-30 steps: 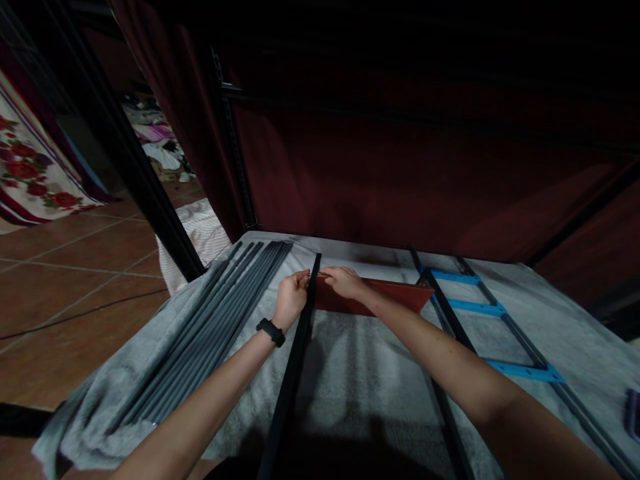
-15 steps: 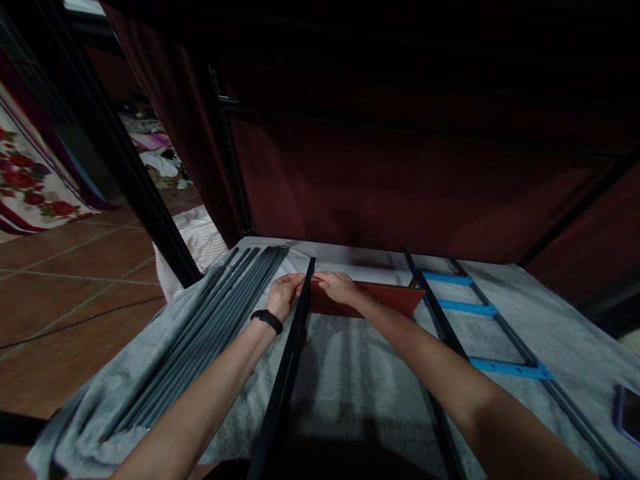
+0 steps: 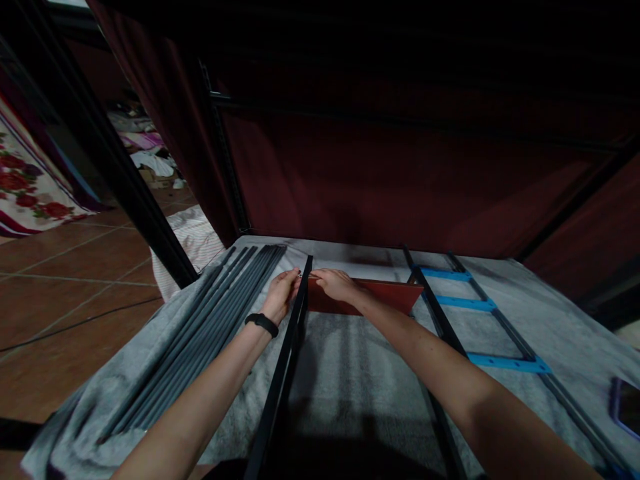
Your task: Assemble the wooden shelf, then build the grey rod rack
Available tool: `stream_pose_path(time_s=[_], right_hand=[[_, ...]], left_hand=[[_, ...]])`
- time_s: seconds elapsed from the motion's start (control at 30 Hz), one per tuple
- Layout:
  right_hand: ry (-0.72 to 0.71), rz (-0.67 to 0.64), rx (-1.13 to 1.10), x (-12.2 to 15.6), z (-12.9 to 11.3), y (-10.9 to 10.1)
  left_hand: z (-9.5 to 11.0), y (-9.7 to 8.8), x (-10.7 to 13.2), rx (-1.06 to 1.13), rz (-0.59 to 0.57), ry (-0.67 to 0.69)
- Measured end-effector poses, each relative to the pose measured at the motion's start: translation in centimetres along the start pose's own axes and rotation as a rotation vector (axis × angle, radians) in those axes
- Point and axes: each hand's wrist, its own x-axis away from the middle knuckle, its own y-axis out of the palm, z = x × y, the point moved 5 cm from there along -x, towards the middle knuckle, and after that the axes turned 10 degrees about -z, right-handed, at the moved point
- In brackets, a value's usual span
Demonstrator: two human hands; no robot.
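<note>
A dark metal bar [image 3: 293, 333] runs away from me between my two arms. Just left of its far end, my left hand [image 3: 281, 293], with a black wristband, is closed in a pinch; a small shiny bit shows at the fingertips, too small to name. On the other side of the bar, my right hand [image 3: 336, 285] closes over the top edge of a red-brown board [image 3: 387, 297] at its left end. That board stands on edge between this bar and a second dark bar [image 3: 445, 327] on the right.
Several grey tubes [image 3: 200, 340] lie side by side on the grey blanket [image 3: 350, 380] at left. A frame with blue crosspieces [image 3: 507, 363] lies at right, and a phone [image 3: 625, 407] near the right edge. A black post [image 3: 135, 193] rises at left before a dark red curtain [image 3: 175, 113].
My view has shifted slightly, so most things sit a little further left. The left hand's fingers have moved slightly against the bar's far end; the right hand keeps its place at the board.
</note>
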Motion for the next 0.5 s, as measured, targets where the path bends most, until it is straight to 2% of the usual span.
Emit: stream_pose_path(time_s=[0.17, 0.23, 0.33, 0.5], right_hand=[[-0.006, 0.001, -0.010, 0.08, -0.04, -0.12], [-0.011, 0.008, -0.016, 0.13, -0.07, -0.16], [-0.017, 0.022, -0.019, 0.17, -0.11, -0.20], [-0.026, 0.032, -0.018, 0.06, -0.05, -0.12]], left_hand=[[-0.17, -0.04, -0.31, -0.106, 0.082, 0.067], [0.11, 0.04, -0.13, -0.090, 0.057, 0.083], [0.23, 0.26, 0.24, -0.015, -0.002, 0.049], [-0.41, 0.17, 0.11, -0.056, 0.044, -0.003]])
